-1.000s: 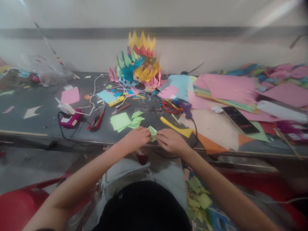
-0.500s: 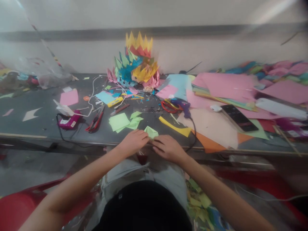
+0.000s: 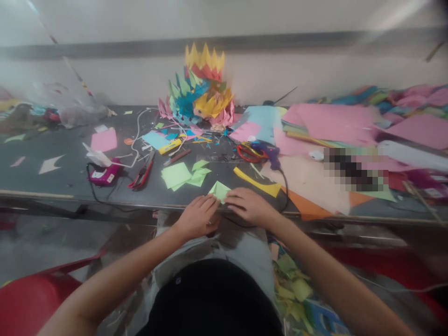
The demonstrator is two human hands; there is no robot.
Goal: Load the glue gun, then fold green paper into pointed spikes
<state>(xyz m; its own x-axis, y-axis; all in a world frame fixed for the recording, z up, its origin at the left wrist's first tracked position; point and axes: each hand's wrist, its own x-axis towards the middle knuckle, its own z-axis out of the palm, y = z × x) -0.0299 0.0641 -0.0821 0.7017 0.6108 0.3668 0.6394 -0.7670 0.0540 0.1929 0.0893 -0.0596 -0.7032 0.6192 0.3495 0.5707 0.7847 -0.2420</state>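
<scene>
A folded piece of light green paper lies at the front edge of the table, between my hands. My left hand grips its lower left side with curled fingers, the thumb lower down. From the right, my right hand has its fingertips pressed on the paper's right side. Just beyond my left hand are a stack of light green paper squares and several folded light green pieces. A curved yellow paper strip rests beyond my right hand.
Red-handled pliers, a yellow cutter and a magenta box with a cord lie to the left. A purple glue gun and large coloured sheets are on the right. Behind stands a spiky folded-paper model.
My left hand has shifted lower, its thumb dropping below the fingers. The green paper shows more of its surface, with a centre crease. The whole view has shifted slightly.
</scene>
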